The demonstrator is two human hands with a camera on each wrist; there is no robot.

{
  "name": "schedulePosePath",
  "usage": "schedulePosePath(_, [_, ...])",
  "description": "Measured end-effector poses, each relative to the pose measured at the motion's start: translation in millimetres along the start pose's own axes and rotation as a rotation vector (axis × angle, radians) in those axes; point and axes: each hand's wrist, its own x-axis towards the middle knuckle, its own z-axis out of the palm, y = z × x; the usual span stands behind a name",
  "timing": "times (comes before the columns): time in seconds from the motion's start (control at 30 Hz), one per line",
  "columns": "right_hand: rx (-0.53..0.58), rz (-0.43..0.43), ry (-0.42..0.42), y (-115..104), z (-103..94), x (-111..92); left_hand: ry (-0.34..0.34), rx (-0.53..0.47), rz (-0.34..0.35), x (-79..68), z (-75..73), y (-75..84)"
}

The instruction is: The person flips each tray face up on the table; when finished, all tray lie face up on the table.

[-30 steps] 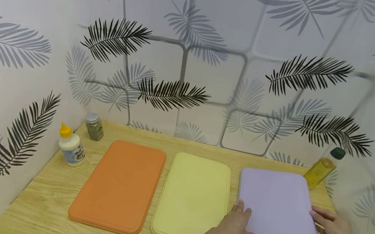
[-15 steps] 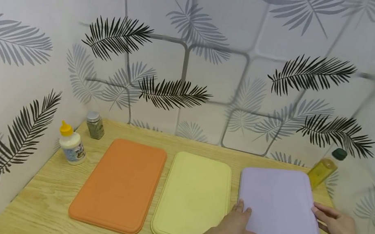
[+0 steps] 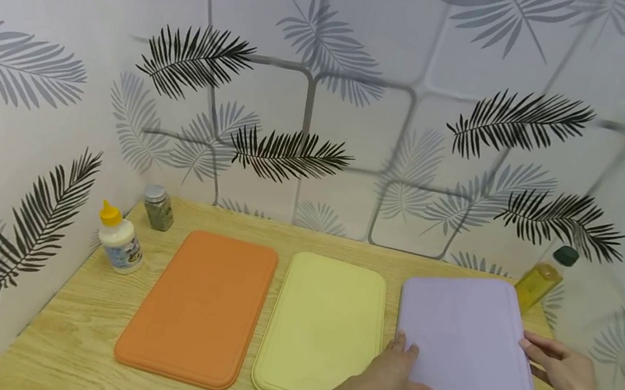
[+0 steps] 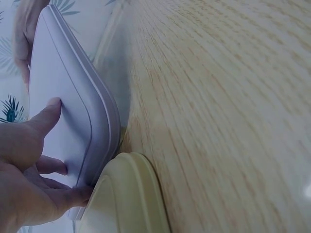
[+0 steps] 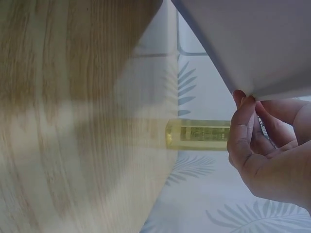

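A flat purple rectangular pad [image 3: 458, 364] with rounded corners and a raised border lies at the right of the table, its right side tilted up. My left hand [image 3: 391, 374] rests on its left part, fingers spread and the thumb on the top face. In the left wrist view, the left hand's fingertips [image 4: 77, 195] reach the pad's edge beside the yellow pad [image 4: 129, 194]. My right hand [image 3: 561, 375] pinches the right edge. The right wrist view shows the pad's pale underside [image 5: 262, 48] raised off the table, with a kink where the hand [image 5: 272, 150] grips.
Left of the yellow pad lies an orange pad [image 3: 200, 307]. A bottle of yellow liquid with a green cap [image 3: 539, 285] stands behind the purple pad. A white squeeze bottle [image 3: 120, 246] and a small jar [image 3: 159, 209] stand at the far left. Leaf-patterned walls enclose the table.
The purple pad's right side has risen a little, with the right hand holding its edge. The left hand has stayed almost in place on the pad.
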Motion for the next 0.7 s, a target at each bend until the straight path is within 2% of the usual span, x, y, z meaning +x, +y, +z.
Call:
schedulePosePath(0.27, [-0.008, -0.011, -0.006, -7.9, 1.5, -1.0, -0.008, -0.025, 0.015, -1.9, -3.3, -1.4])
schedulePosePath(0.7, [0.039, -0.028, 0.003, -14.1, 2.6, -2.4, -0.008, -0.03, 0.01, -1.9, -2.6, -2.4])
